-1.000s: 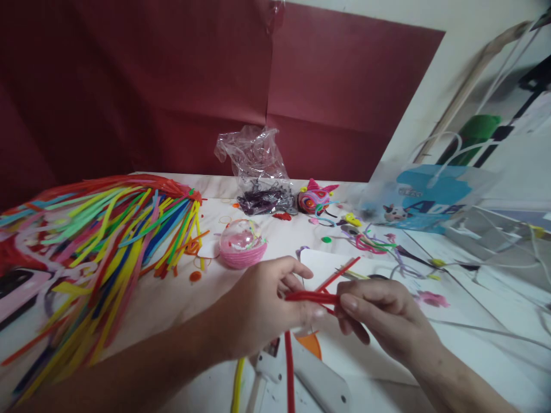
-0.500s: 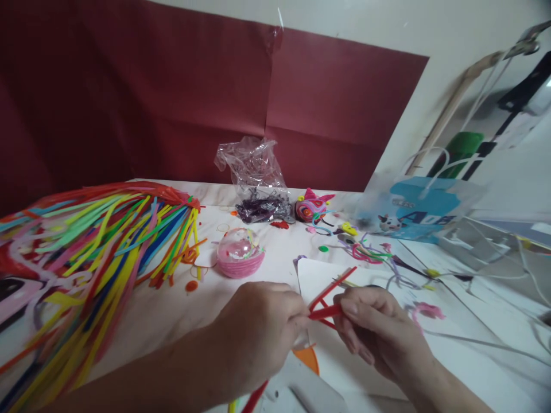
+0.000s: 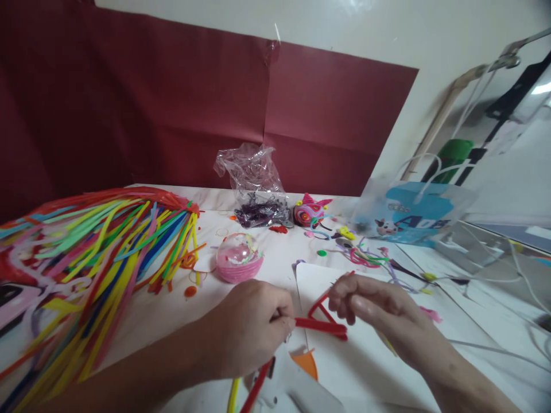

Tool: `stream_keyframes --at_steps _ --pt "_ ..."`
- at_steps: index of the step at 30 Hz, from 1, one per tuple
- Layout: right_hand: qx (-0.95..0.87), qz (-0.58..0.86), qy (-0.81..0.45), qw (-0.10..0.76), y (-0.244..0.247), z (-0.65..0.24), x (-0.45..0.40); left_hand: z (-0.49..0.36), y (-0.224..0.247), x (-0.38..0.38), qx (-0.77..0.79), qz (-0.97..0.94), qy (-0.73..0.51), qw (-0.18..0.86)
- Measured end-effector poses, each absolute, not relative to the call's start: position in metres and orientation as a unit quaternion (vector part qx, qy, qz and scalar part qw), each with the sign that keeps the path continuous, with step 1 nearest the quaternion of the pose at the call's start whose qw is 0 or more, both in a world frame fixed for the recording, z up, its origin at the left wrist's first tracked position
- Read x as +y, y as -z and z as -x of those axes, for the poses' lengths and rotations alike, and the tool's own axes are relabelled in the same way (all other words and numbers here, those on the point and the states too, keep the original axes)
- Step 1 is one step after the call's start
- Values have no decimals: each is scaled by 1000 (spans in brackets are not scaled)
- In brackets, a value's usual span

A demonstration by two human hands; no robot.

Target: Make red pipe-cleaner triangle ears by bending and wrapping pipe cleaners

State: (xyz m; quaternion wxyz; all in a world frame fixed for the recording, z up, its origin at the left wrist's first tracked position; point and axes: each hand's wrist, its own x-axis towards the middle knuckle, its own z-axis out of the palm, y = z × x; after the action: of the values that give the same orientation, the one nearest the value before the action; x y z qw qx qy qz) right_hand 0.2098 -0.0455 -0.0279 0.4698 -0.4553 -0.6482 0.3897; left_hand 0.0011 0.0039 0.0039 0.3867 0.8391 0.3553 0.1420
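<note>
My left hand [image 3: 258, 324] is closed in a pinch on a folded red pipe cleaner [image 3: 321, 326], whose doubled end points right. Just right of that end, my right hand [image 3: 370, 304] hovers with fingers loosely curled and the thumb apart. Under its fingertips, a red pipe-cleaner shape with a crossbar [image 3: 319, 304] shows partly over a white sheet [image 3: 314, 275]. A thin yellowish stick [image 3: 388, 343] shows below my right palm; whether the hand holds it is unclear. Below my left hand are a pale plastic tool [image 3: 307, 390], an orange piece [image 3: 306, 364] and a red strip [image 3: 257, 387].
A large bundle of coloured pipe cleaners [image 3: 124, 241] spreads on the left. Behind my hands stand a clear ball with a pink-wrapped base [image 3: 239, 267], a plastic bag [image 3: 258, 195] and a pink decorated figure [image 3: 309, 212]. Loose scraps [image 3: 365, 257] and a blue-white carrier bag [image 3: 413, 212] are right.
My right hand has let go of the red pipe cleaner's end and moved slightly up and right. The folded end now sticks out free from my left hand. The view has shifted slightly.
</note>
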Motion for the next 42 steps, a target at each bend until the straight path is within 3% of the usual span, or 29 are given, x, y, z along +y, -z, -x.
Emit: stream_keyframes --at_steps 3,6,12,21,30,36,42 --pt "-737 478 -303 370 24 -195 -51 -6 -4 -4 350 -856 -131 357" --pt "-779 469 -257 327 27 -182 -53 -9 -4 -8 342 -858 -136 358" --pt "-749 504 -245 355 27 -180 -54 -7 3 -6 346 -812 -190 430" --pt "-639 526 -372 421 26 -178 -53 -7 10 -1 351 -791 -209 455" --pt "-622 483 -413 457 43 -180 -51 -13 8 -3 342 -853 -277 281" --pt "-703 466 -273 462 33 -173 -53 -16 17 -4 296 -872 -359 154" --pt "-737 454 -226 447 36 -169 -56 -18 26 -6 240 -873 -424 35"
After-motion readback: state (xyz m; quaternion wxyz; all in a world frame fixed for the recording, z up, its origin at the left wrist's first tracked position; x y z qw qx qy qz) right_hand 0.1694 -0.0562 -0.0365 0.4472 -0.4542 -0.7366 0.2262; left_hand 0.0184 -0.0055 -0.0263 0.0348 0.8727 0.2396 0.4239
